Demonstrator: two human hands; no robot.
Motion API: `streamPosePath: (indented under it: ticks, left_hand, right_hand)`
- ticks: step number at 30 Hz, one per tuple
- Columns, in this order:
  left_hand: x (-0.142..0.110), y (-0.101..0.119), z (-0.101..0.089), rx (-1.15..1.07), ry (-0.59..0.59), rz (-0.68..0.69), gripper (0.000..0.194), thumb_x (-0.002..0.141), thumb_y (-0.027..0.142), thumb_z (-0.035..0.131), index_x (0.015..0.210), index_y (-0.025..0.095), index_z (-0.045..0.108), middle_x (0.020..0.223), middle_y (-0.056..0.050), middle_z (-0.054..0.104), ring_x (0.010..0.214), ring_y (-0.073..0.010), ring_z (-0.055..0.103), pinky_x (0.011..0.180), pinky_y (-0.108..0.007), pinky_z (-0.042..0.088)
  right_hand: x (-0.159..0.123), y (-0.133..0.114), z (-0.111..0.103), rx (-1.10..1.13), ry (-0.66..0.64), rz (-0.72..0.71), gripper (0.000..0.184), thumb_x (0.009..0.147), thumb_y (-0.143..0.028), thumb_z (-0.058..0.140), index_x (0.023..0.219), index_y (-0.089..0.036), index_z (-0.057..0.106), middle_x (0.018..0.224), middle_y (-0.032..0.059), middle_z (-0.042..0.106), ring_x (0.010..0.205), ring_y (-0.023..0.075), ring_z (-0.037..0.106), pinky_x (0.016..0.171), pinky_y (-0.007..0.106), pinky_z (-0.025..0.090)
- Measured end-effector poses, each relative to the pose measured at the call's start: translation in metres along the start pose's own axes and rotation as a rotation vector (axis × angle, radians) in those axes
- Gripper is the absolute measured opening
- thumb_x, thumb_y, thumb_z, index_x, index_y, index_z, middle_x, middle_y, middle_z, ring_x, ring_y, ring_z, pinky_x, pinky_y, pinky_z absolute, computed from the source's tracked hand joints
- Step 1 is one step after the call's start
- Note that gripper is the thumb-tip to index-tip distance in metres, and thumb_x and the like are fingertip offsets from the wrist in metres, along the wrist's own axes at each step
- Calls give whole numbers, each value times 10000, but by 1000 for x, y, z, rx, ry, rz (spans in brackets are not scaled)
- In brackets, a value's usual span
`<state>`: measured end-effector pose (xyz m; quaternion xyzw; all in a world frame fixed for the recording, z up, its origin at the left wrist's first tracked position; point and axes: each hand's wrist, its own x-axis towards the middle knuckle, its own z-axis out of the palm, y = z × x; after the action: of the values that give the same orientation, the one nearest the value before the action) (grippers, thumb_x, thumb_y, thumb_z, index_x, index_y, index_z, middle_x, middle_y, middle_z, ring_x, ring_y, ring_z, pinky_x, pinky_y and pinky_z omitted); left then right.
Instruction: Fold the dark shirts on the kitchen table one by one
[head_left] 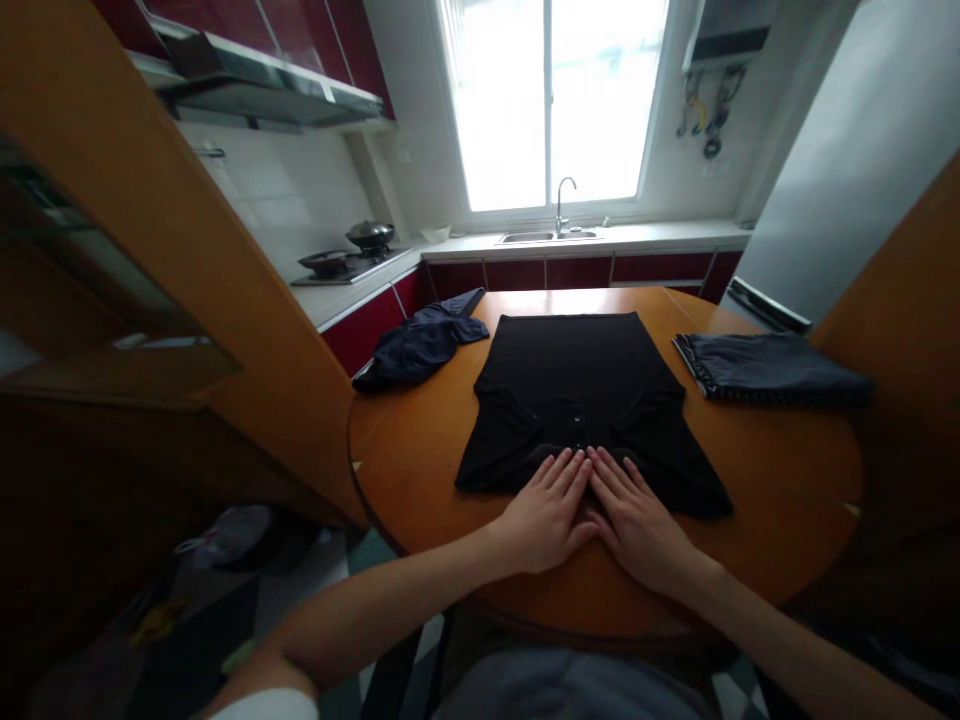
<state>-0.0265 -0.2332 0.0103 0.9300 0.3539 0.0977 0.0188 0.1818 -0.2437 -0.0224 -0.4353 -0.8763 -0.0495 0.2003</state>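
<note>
A black shirt (pixel 574 365) with small buttons lies spread flat on the round wooden table (pixel 420 450), its collar end toward me and its sleeves out to both sides. My left hand (pixel 546 512) rests on the collar area, fingers stretched out and flat. Beside it, my right hand (pixel 637 522) lies flat in the same way, with the fingertips of both hands meeting near the buttons. Part of the collar is hidden beneath my hands. Neither hand grips the cloth.
Crumpled dark blue clothing (pixel 424 340) sits at the table's left edge. A folded stack of dark garments (pixel 772 368) lies at the right. Beyond are a counter with a sink (pixel 529 238), a stove with a pan (pixel 324 262) and a lidded wok (pixel 370 235), and a fridge (pixel 840 160).
</note>
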Motion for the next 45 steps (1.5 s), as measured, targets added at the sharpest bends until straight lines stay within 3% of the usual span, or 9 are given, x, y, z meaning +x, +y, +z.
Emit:
streamPosePath:
  ticks: [6, 16, 23, 27, 29, 34, 36, 39, 45]
  left_hand:
    - [-17, -16, 5, 12, -23, -106, 825, 992, 583, 391, 1593, 107, 85, 1653, -157, 89, 1530, -269, 10, 1238, -453, 105]
    - [-78, -44, 5, 118, 37, -198, 803, 1012, 550, 378, 1604, 153, 10, 1642, -155, 161, 1512, -271, 178, 1212, -443, 242]
    - [-95, -43, 8, 154, 112, -215, 820, 1002, 513, 433, 1603, 164, -2, 1635, -167, 202, 1500, -295, 224, 1174, -487, 328]
    - [-80, -35, -6, 106, 204, -182, 721, 1009, 404, 448, 1598, 163, 109, 1631, -155, 235, 1501, -298, 226, 1182, -512, 316]
    - [-62, -34, -16, 25, 233, -162, 608, 1017, 350, 432, 1566, 165, 248, 1593, -145, 339, 1467, -278, 324, 1167, -477, 355]
    - [-13, -49, -33, -200, 274, -366, 312, 1003, 262, 436, 1240, 171, 616, 1129, -107, 705, 1033, -233, 677, 927, -372, 530]
    - [-2, -57, -34, -263, 224, -449, 240, 967, 277, 514, 1133, 172, 651, 938, -76, 720, 851, -223, 694, 791, -339, 537]
    - [2, -63, -31, -369, 175, -481, 185, 917, 279, 579, 1057, 183, 654, 816, -31, 692, 723, -193, 662, 684, -298, 499]
    - [-7, -65, -23, -480, 267, -467, 142, 901, 260, 563, 1018, 203, 617, 775, 13, 649, 688, -160, 622, 653, -268, 475]
  right_hand:
    - [-8, 21, 1, 47, -30, 40, 719, 1005, -406, 413, 1608, -204, 79, 1634, 96, 243, 1504, 243, 220, 1209, 476, 257]
    - [-29, 51, -18, -21, -120, 74, 770, 1014, -517, 381, 1598, -213, -19, 1648, 98, 161, 1515, 236, 168, 1220, 495, 208]
    - [-43, 53, -23, 5, -20, 157, 783, 1011, -454, 417, 1602, -169, -9, 1639, 133, 211, 1511, 257, 187, 1215, 492, 248]
    - [-41, 45, -31, 81, 90, 227, 681, 1029, -382, 377, 1603, -144, 98, 1619, 144, 278, 1497, 252, 246, 1197, 487, 302]
    - [-34, 41, -33, 134, 126, 249, 604, 1031, -374, 366, 1575, -147, 234, 1576, 143, 372, 1460, 256, 334, 1171, 481, 349]
    - [-10, 40, -27, 119, 190, 428, 406, 1016, -309, 345, 1303, -162, 591, 1177, 143, 680, 1101, 278, 626, 956, 449, 512]
    - [-4, 44, -21, 91, 171, 484, 365, 997, -304, 370, 1193, -169, 647, 1059, 139, 700, 996, 284, 647, 882, 438, 529]
    - [1, 51, -14, 132, 164, 494, 296, 971, -318, 426, 1089, -202, 671, 961, 113, 703, 890, 267, 661, 800, 405, 542]
    - [4, 54, -15, 264, 210, 475, 216, 947, -275, 461, 1028, -209, 650, 906, 85, 689, 824, 246, 657, 762, 385, 544]
